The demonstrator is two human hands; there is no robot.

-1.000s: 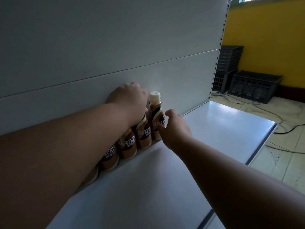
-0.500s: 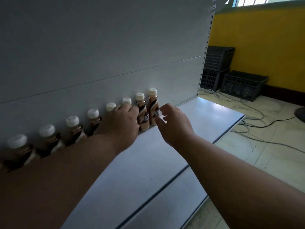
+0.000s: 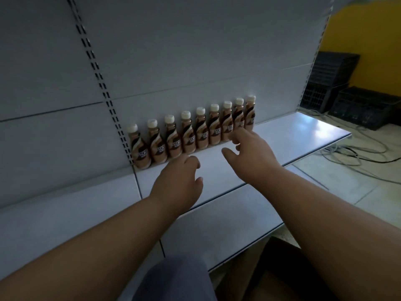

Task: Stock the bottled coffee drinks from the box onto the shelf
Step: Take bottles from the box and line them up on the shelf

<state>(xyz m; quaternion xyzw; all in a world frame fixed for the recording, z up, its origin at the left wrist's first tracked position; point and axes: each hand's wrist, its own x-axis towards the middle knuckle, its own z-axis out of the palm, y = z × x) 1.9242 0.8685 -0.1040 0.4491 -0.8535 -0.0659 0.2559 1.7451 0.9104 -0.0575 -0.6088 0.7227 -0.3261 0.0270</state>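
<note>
- Presently, box (image 3: 271,276): brown corner only, low beside the lower shelf; judged the next place to reach.
- Left hand (image 3: 178,183): grip loose, fingers curled, empty, hovering over the shelf (image 3: 303,131).
- Right hand (image 3: 249,153): grip spread, empty, fingertips just before the row.
- Bottled coffee drinks (image 3: 201,129): nine upright, against the back panel; advice: set newcomers in front, labels outward.

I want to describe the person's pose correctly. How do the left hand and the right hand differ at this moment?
The left hand sits lower and nearer the camera, in front of the left part of the row of bottles; the right hand reaches farther, near the right end of the row. The left hand's fingers curl loosely; the right hand's fingers spread more. Both are empty, palms down, above the shelf.
</note>
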